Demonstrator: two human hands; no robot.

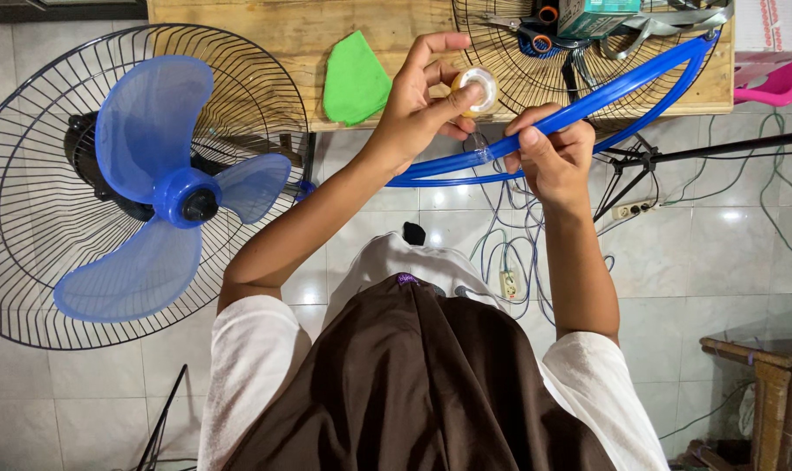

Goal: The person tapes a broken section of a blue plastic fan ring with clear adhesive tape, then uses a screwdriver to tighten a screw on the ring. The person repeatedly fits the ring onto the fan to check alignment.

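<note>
My left hand (422,109) holds a small roll of clear tape (477,89) between thumb and fingers, just above a curved blue plastic ring (627,81). My right hand (546,155) grips that blue ring from below, thumb pressed on a spot where clear tape is wrapped around it. The ring arcs from near my left wrist up to the right, across the wooden table's edge. Both hands are close together over the floor in front of the table.
A fan with blue blades (165,196) in a black wire guard (30,262) stands at left. On the wooden table (265,35) lie a green cloth (354,80), another wire guard (535,78) and scissors (535,35). Cables and a power strip (635,209) cover the tiled floor.
</note>
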